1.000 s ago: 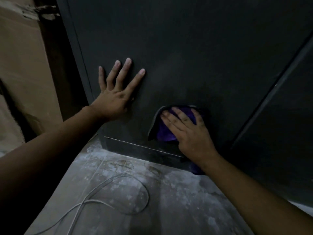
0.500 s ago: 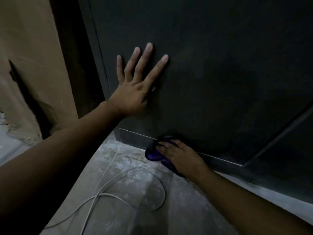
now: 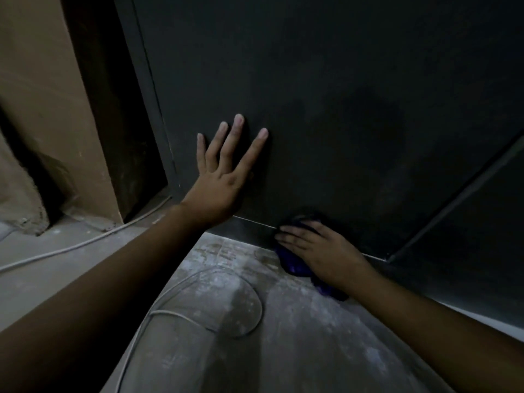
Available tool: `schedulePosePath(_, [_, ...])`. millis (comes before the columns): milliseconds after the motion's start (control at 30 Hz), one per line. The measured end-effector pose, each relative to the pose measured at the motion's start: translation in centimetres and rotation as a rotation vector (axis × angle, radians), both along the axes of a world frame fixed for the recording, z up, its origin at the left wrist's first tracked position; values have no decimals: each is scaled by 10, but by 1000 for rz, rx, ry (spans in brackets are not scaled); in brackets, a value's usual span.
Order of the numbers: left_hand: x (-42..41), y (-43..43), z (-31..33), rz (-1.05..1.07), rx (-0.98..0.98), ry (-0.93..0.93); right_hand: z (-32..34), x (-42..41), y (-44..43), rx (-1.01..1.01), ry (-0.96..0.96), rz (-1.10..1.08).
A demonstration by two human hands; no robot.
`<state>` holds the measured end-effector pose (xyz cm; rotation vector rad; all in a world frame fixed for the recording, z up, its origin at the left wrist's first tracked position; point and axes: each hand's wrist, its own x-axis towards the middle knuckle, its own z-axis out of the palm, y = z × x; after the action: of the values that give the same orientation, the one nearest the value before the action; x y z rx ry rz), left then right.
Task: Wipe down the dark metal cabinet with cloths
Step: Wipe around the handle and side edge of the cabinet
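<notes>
Purple cloth is brought down to the bottom edge of the cabinet — pressed flat under right hand, grip open; left hand kept splayed above — lower strip reached.

A: It is very dim here. The cabinet is almost one dark mass, with a soft shadow patch on its panel.
B: Yes, the floor is the lightest part, pale and grainy. The lower left corner is nearly black.
A: Straight edges bend near the borders. The cloth looks slightly blurred; the light's source I cannot tell.
</notes>
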<state>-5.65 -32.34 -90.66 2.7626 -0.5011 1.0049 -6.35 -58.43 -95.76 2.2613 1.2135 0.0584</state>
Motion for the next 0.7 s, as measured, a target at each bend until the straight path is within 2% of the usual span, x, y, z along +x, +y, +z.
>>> schedulePosePath(67, [1,0,-2,2,-17,-25,-3,4,25,82,-54,88])
schedulePosePath(200, [0,12,0,-40,-28,-59,-6,-3,11,-44,-96,34])
schedulePosePath(333, [-3,13,-3,-57,-64,-85,-13,-8,-40,-125,71,-12])
schedulePosePath(400, [-5,29,-3,-73,22,-82,-9,-7,-41,-182,116,-94])
schedulePosePath(433, [-5,40,-2,-84,84,-72,-7,-6,-38,-190,80,-97])
schedulePosePath(467, [-7,52,-2,-93,139,-50,-8,-2,-30,-114,17,-11])
schedulePosePath(567, [-11,77,-4,-107,256,21,1,7,18,-89,-28,61])
schedulePosePath(633, [-11,82,-3,-123,285,27,0,13,62,-1,-73,124])
schedulePosePath(700, [-8,83,-3,-137,272,24,-5,17,106,-42,-96,160])
